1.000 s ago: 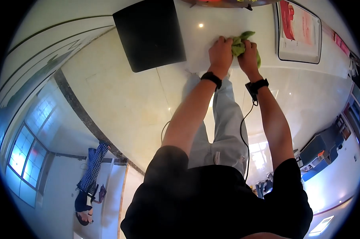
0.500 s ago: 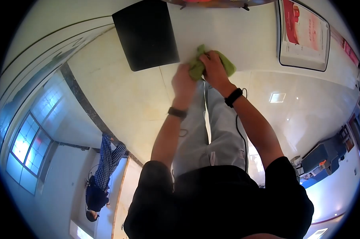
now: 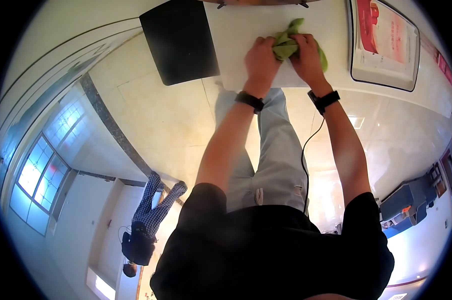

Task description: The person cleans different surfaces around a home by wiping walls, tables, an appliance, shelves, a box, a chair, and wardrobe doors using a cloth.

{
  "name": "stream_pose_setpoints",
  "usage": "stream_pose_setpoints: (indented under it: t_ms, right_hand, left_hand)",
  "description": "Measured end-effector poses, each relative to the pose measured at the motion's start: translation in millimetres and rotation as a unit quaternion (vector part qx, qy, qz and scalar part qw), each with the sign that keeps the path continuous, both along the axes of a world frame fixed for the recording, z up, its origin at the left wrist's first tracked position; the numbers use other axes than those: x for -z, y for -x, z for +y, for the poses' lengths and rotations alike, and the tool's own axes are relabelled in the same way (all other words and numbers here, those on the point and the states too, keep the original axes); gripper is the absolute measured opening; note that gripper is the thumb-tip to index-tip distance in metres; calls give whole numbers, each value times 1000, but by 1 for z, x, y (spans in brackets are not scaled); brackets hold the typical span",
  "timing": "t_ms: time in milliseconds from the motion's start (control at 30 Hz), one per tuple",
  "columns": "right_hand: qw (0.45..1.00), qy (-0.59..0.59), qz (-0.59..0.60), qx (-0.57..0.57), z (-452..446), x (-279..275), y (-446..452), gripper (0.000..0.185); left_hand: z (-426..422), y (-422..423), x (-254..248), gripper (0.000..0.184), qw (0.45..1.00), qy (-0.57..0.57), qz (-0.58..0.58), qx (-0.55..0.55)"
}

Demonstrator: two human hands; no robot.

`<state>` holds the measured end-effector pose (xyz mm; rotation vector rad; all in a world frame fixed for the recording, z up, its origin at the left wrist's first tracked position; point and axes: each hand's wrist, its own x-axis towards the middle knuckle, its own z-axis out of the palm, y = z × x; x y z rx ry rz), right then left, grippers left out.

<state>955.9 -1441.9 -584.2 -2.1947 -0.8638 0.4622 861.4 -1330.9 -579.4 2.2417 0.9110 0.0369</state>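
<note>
A crumpled green cloth is bunched between my two hands, over the white tabletop. My left hand is closed on its left side. From the right, my right hand grips the same cloth, with one end poking up above the fingers and a fold hanging to the right of the hand. Both wrists wear black bands, and a black cable runs down from the right one.
A black panel lies at the table's left. A dark-rimmed tray with red and white printed papers is at the right. The edge of a round object shows at the top. Another person walks at lower left.
Half a second ago the cloth and both hands were nearer the table's front edge; they have moved up and right, away from my body. The other person has moved rightward.
</note>
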Motion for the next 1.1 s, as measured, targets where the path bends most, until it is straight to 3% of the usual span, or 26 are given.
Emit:
stream_pose_setpoints:
  t_ms: [367, 600, 733, 900, 1100]
  right_hand:
    - [991, 101, 51, 72, -10, -12, 85, 41]
    - [989, 85, 72, 94, 76, -12, 173, 44]
    - [992, 110, 11, 65, 148, -8, 216, 44]
    - [987, 88, 99, 96, 216, 78, 269, 43]
    - [998, 17, 32, 59, 263, 124, 268, 46]
  left_hand:
    - [11, 69, -8, 32, 989, 103, 5, 102]
    - [108, 147, -7, 33, 981, 128, 27, 146]
    - [179, 196, 13, 32, 981, 136, 27, 139]
    - [228, 242, 66, 32, 990, 90, 88, 64]
    - [253, 246, 105, 32, 991, 29, 127, 17]
